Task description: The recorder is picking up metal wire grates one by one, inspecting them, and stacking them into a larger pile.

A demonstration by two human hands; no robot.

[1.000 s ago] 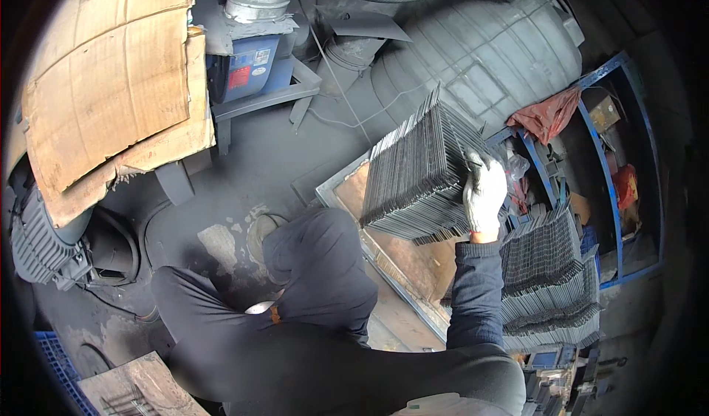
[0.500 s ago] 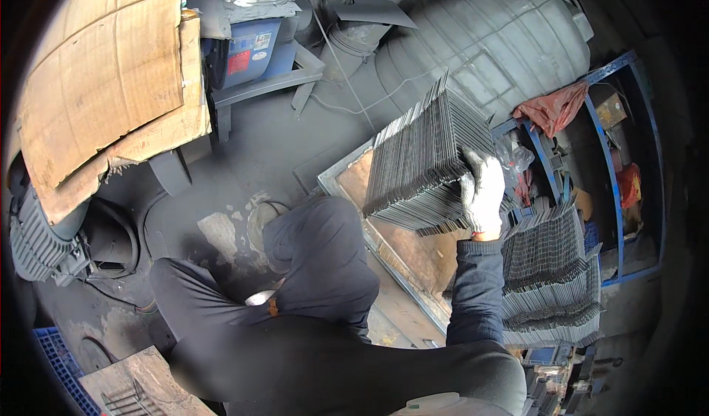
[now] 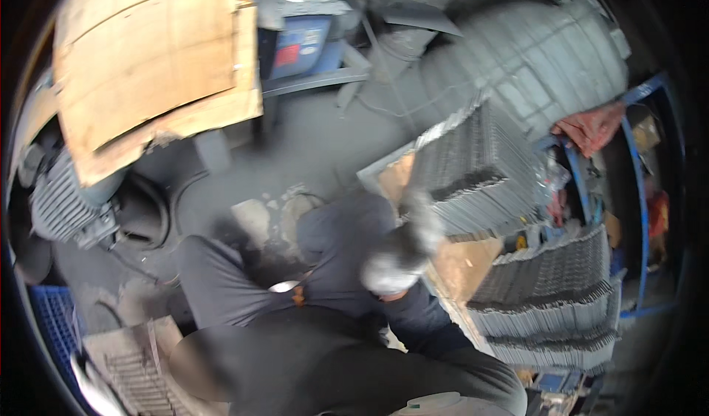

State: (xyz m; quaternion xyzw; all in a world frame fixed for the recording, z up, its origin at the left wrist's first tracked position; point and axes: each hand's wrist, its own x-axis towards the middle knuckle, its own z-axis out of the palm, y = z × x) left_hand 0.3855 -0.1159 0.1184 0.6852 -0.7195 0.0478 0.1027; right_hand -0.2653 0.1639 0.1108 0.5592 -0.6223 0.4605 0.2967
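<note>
My right hand (image 3: 402,253), in a white and grey glove, is over my right knee, just left of a stack of thin dark plates (image 3: 473,172). Motion smears its fingers, so whether it holds anything is unclear. The plates stand on edge, packed close, on a tray with a brown base (image 3: 465,268). At the lower left rim a blurred white shape (image 3: 100,390) looks like my gloved left hand, mostly cut off; its fingers cannot be made out. Near it, several thin dark rods (image 3: 140,375) lie on a board (image 3: 159,331).
More plates (image 3: 546,298) are stacked at right, before a blue-framed rack (image 3: 631,194) with a red cloth (image 3: 591,128). Cardboard (image 3: 155,46) covers something at upper left, above a ribbed motor (image 3: 70,202). A large grey tank (image 3: 539,61) lies at the back. A blue crate (image 3: 55,316) sits at left.
My right hand has left the plate stack and moved left toward my knee. The view has shifted, so the scene sits further right. The white shape at lower left has come into view.
</note>
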